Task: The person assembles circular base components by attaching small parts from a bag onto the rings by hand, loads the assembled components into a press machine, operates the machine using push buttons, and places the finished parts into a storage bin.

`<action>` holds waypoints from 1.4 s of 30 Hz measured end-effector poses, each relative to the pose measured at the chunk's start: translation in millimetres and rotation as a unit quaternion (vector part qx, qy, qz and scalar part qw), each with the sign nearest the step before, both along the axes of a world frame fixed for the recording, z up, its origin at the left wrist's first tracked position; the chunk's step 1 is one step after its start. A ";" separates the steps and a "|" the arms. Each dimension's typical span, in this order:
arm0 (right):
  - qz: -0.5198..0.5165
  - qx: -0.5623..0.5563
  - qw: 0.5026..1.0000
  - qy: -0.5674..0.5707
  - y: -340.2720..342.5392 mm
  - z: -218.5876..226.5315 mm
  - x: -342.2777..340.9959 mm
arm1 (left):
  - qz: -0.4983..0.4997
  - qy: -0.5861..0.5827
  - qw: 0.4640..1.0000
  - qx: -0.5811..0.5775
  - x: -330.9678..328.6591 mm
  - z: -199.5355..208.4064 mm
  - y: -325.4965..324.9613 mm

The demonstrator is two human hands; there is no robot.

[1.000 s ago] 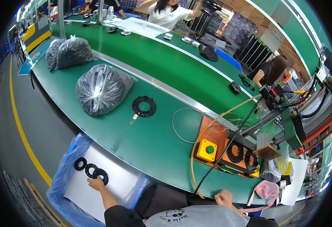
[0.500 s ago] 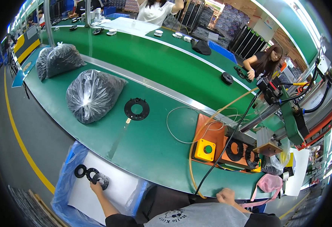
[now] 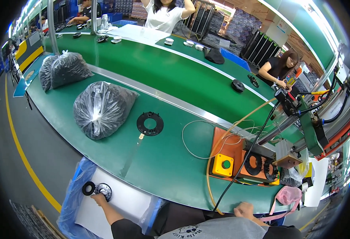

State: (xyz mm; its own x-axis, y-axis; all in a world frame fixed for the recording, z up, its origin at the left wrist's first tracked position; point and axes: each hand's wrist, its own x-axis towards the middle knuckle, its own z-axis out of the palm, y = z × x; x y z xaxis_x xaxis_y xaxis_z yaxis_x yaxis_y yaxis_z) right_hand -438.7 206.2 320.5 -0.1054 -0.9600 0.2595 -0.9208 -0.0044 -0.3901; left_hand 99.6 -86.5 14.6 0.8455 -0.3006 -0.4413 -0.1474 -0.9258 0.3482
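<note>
Inside the plastic-lined blue box [image 3: 76, 187] at the lower left, my left hand [image 3: 99, 198] is closed on the near edge of a black ring-shaped part [image 3: 104, 191] with a greyish centre. A smaller plain black ring [image 3: 88, 188] lies right beside it, over the white sheet [image 3: 131, 195]. My right hand [image 3: 243, 210] is a loose fist at the table's near edge, with nothing visible in it. Up on the green table, a wide black ring with small prongs [image 3: 159, 128] lies flat, apart from both hands.
Two tied plastic bags of dark parts [image 3: 103, 109] [image 3: 67, 69] stand on the table's left. An orange fixture [image 3: 222, 139] with a yellow button box [image 3: 222, 165] and black rings is at the right, cables crossing it. A pink strap [image 3: 289, 196] lies nearby. Co-workers sit beyond the green belt [image 3: 175, 75].
Black parts in the box, spread in a row before, now sit closer together by my left hand, with two distinguishable. The view has shifted slightly. My right fist stays at the edge.
</note>
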 end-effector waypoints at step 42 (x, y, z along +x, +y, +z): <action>-0.024 -0.003 1.000 0.003 3.3 2.2 2.6 | -0.064 0.112 0.884 -0.449 47.0 -55.2 27.6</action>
